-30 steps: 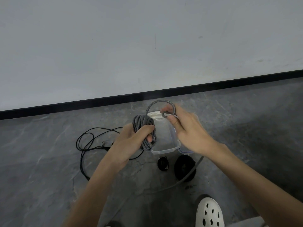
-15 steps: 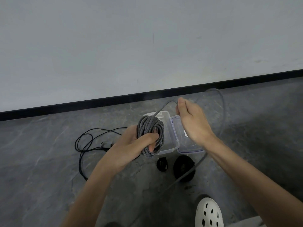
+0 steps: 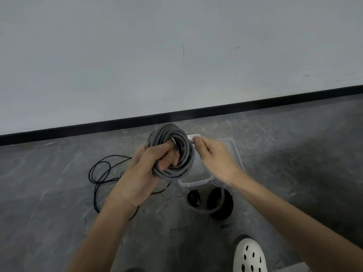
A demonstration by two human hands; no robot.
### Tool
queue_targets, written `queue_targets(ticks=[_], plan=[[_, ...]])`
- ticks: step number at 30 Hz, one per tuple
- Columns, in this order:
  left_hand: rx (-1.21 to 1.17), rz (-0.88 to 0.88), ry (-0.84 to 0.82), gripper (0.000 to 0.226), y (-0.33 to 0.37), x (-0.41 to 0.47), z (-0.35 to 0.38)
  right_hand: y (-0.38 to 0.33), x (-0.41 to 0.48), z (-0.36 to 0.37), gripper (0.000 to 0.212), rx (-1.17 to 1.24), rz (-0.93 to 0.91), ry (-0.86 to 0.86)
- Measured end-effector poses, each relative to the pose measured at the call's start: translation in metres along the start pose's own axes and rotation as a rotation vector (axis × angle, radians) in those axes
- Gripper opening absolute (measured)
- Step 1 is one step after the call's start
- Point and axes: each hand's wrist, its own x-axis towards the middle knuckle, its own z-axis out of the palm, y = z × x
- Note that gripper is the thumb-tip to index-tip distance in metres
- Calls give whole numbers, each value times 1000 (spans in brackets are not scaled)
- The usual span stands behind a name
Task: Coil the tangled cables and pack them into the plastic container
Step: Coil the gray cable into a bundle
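Since a moment ago my right hand (image 3: 214, 160) has swung back in from its wide loop and laid another turn on the grey braided cable (image 3: 170, 152), and the coil now faces me as a full ring at the centre of the frame, held up above the floor (image 3: 59, 193). My left hand (image 3: 141, 173) grips it with the fingers (image 3: 167, 163) curled through the middle; my right fingertips (image 3: 197, 141) pinch the strand at the coil's right edge. I judge it light, soft and springy, grippy in its braid, best held through the ring so the turns cannot fan out. Its loose tail (image 3: 220, 201) hangs below my right wrist. The plastic container (image 3: 194, 183) sits just behind my hands, its lid (image 3: 234, 148) to the right; what I can see of it looks empty. Two black coils (image 3: 193, 197) lie just below it, and a thin black cable (image 3: 100, 173) sprawls at the left
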Motion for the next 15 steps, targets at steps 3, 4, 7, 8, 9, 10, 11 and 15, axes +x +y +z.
queue_targets(ticks=[3, 4, 7, 8, 9, 10, 11, 15], plan=[[-25, 16, 94, 33, 0, 2, 1, -4, -5, 8, 42, -62, -47, -51], [-29, 17, 128, 35, 0, 2, 1, -5, -7, 10, 40, -79, -53, -80], [-46, 16, 206, 33, 1, 3, 4, -7, -12, 14, 34, -87, -67, -146], [-55, 17, 230, 29, 2, 4, 5, -7, -15, 15, 33, -85, -65, -161], [-75, 18, 257, 24, 2, 4, 6, -8, -17, 15, 33, -79, -58, -172], [-110, 14, 287, 21, 2, 4, 7, -10, -20, 15, 32, -75, -52, -182], [-148, 10, 317, 19, 1, 5, 7, -12, -22, 16, 31, -72, -46, -192], [-84, 44, 409, 28, -4, 7, 9, -21, -25, 20, 26, -81, -18, -221]])
